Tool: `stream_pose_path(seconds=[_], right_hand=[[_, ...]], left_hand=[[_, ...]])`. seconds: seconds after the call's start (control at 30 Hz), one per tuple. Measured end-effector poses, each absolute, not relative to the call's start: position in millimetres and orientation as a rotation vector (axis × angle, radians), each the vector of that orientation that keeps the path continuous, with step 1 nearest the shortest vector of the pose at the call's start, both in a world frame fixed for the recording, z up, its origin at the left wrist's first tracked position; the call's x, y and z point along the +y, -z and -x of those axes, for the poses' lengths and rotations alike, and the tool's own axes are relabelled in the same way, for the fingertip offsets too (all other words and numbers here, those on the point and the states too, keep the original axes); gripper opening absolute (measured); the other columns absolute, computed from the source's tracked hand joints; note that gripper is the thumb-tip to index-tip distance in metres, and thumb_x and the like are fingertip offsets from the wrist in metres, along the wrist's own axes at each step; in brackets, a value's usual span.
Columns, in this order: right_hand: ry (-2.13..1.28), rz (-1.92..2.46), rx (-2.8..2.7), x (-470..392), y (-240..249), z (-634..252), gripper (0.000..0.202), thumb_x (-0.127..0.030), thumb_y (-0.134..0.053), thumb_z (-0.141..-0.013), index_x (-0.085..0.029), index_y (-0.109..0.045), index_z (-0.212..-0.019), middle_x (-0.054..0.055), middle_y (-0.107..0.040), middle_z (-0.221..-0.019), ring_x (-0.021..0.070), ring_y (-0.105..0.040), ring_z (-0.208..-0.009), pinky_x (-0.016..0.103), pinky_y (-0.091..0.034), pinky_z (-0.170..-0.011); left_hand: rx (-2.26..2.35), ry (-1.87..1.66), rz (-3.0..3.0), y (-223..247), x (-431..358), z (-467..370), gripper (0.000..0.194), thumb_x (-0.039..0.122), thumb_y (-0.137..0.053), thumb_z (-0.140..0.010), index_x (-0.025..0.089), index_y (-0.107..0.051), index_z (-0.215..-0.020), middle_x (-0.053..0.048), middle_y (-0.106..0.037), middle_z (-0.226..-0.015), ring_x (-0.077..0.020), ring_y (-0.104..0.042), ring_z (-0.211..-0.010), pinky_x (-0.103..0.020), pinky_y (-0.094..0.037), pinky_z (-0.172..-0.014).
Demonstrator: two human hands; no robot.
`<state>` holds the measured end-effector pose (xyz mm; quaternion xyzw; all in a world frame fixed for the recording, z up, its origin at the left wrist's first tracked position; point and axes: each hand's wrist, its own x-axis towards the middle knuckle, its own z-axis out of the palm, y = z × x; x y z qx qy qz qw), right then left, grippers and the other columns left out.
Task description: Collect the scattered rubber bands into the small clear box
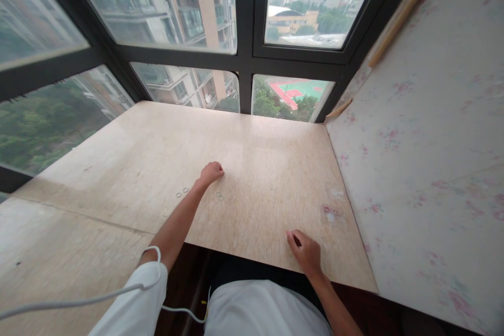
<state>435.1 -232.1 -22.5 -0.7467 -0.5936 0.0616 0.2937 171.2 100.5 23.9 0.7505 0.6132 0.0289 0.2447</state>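
My left hand (212, 172) reaches out over the pale windowsill top (271, 168), its fingers curled down against the surface. Whatever it pinches, if anything, is hidden by the fingers. Close to that forearm, on its left, lie two small thin rings (185, 190). Two more small rings (221, 198), greenish and touching or nearly so, lie to the right of the forearm, just below the hand. My right hand (305, 252) rests loosely curled near the front edge of the top, thumb and forefinger together, with no object visible in it.
Small clear plastic packets (333, 213) with red and white marks lie at the right, near the flowered wall (413, 168). Dark window frames (246, 63) bound the back and left. A white cable (79, 299) runs by my left sleeve.
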Motion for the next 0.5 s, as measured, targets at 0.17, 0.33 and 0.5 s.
stream_pose_path(seconds=[0.17,0.33,0.5], right_hand=[[-0.171,1.987,-1.565,-232.3,24.4,-435.8,0.042,-0.041,-0.043,-0.092,-0.018,-0.059,-0.061,-0.001,-0.06,-0.054,0.0109,-0.052,-0.048,0.022,-0.03,-0.052],[-0.174,1.98,-1.556,-233.4,25.1,-436.4,0.041,-0.041,-0.044,-0.092,-0.018,-0.059,-0.061,-0.001,-0.06,-0.055,0.0111,-0.052,-0.049,0.022,-0.03,-0.052],[-0.2,1.996,-1.541,-232.2,24.8,-436.7,0.042,-0.04,-0.044,-0.092,-0.018,-0.058,-0.06,-0.001,-0.058,-0.054,0.0112,-0.052,-0.049,0.023,-0.03,-0.053]], left_hand=[[1.561,-0.133,-1.995,-29.6,98.1,-171.8,0.008,0.015,-0.065,-0.059,0.015,-0.062,-0.052,-0.005,-0.06,-0.057,-0.0183,-0.058,-0.069,-0.025,-0.039,-0.063],[1.391,-0.305,-1.873,-37.2,73.8,-174.3,0.013,0.027,-0.059,-0.07,0.015,-0.062,-0.064,0.001,-0.051,-0.053,-0.0102,-0.045,-0.051,-0.022,-0.031,-0.05],[0.869,-0.809,-1.187,-50.6,32.2,-189.3,0.018,0.029,-0.064,-0.071,0.015,-0.054,-0.068,0.005,-0.041,-0.055,-0.0043,-0.031,-0.044,-0.02,-0.026,-0.045]])
